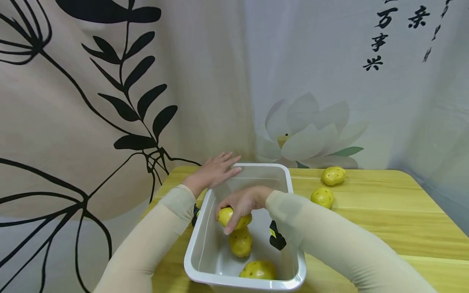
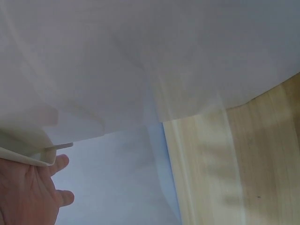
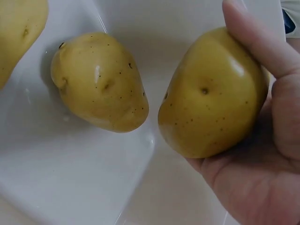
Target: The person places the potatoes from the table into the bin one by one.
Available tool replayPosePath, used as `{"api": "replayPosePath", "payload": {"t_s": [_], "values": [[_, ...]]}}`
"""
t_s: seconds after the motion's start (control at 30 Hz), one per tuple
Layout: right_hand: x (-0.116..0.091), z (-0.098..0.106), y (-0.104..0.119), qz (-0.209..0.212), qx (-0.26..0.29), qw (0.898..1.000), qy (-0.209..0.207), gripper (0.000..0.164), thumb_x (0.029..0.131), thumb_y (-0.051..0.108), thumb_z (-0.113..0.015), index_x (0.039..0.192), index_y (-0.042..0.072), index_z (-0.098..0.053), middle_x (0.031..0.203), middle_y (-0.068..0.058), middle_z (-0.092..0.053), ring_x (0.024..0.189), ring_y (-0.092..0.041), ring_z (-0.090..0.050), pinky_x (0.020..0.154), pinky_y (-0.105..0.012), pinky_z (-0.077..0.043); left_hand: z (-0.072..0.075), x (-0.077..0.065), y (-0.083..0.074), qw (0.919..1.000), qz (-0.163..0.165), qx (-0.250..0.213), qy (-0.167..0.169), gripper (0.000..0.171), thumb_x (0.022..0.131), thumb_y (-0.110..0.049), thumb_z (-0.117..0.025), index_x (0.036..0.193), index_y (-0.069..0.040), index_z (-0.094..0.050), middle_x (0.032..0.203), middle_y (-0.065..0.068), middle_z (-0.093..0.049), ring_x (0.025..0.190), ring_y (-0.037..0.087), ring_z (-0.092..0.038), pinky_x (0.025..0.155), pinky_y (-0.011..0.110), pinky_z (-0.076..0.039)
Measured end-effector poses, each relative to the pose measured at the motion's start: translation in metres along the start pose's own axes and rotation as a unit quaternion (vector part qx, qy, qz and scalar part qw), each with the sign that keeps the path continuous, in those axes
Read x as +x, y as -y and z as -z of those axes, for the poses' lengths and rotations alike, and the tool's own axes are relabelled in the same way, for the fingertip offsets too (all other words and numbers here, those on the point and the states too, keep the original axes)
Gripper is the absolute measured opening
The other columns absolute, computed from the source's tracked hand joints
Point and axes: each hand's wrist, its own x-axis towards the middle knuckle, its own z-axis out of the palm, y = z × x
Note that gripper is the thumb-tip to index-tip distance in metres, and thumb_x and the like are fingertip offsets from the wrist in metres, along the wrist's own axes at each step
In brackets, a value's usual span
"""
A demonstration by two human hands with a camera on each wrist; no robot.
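Observation:
Inside the light grey plastic bin [image 1: 278, 283], my right hand [image 1: 246, 204] grips a yellow potato [image 3: 213, 93], thumb on one side and fingers on the other. A second potato [image 3: 101, 82] lies on the bin floor just beside the held one. Towards the bin's near wall sits a third potato [image 1: 258, 270], partly cut off in the right wrist view. My left hand [image 1: 216, 171] rests at the bin's far left corner with its fingers stretched out over the rim. Only part of this hand shows in the left wrist view, by the bin's corner.
The bin stands on a wooden table [image 1: 384, 215]. To its right, one potato [image 1: 333, 176] lies near the table's back edge and another potato [image 1: 323, 197] a little closer. Behind hangs a printed curtain [image 1: 205, 81]. A black strap piece [image 1: 277, 236] shows by my right sleeve.

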Motion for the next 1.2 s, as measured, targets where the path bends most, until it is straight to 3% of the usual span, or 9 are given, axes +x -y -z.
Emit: {"api": "replayPosePath", "payload": {"t_s": [0.47, 0.7, 1.03, 1.2], "values": [[0.0021, -0.0007, 0.0001, 0.036, -0.038, 0.998, 0.020, 0.054, 0.076, 0.026, -0.082, 0.124, 0.017, -0.060, 0.108, 0.001, -0.060, 0.098, -0.014, -0.056, 0.082, -0.030, -0.049, 0.0013, -0.0003, -0.0005, 1.0000, 0.000, -0.001, 0.000, 0.072, 0.092, -0.074, -0.017, 0.154, -0.035, -0.020, 0.161, 0.002, -0.011, 0.147, 0.028, -0.004, 0.112, 0.061, -0.006], [0.0044, -0.0005, -0.0012, 0.064, 0.008, 0.997, 0.035, 0.043, 0.081, 0.012, -0.078, 0.120, 0.007, -0.062, 0.119, -0.004, -0.063, 0.109, -0.016, -0.056, 0.092, -0.022, -0.044, -0.0005, -0.0006, 0.0003, 1.0000, 0.001, -0.001, -0.006, 0.072, 0.092, -0.074, -0.017, 0.153, -0.035, -0.022, 0.160, 0.001, -0.011, 0.146, 0.027, -0.006, 0.113, 0.060, -0.008], [0.0042, 0.0036, -0.0010, 0.103, 0.052, 0.993, 0.024, 0.041, 0.084, 0.004, -0.073, 0.123, 0.005, -0.062, 0.128, -0.014, -0.059, 0.117, -0.026, -0.054, 0.094, -0.024, -0.045, -0.0013, 0.0001, 0.0014, 1.0000, 0.002, -0.005, -0.008, 0.072, 0.092, -0.074, -0.018, 0.153, -0.036, -0.022, 0.160, 0.001, -0.012, 0.147, 0.027, -0.006, 0.113, 0.059, -0.007], [-0.0015, 0.0061, -0.0006, 0.119, 0.092, 0.988, 0.016, 0.041, 0.084, 0.003, -0.073, 0.123, 0.006, -0.061, 0.128, -0.016, -0.059, 0.112, -0.023, -0.059, 0.092, -0.029, -0.049, -0.0019, -0.0001, 0.0014, 0.9999, 0.004, -0.009, -0.006, 0.072, 0.092, -0.074, -0.018, 0.153, -0.036, -0.022, 0.160, 0.001, -0.011, 0.147, 0.026, -0.005, 0.113, 0.059, -0.006]]}}
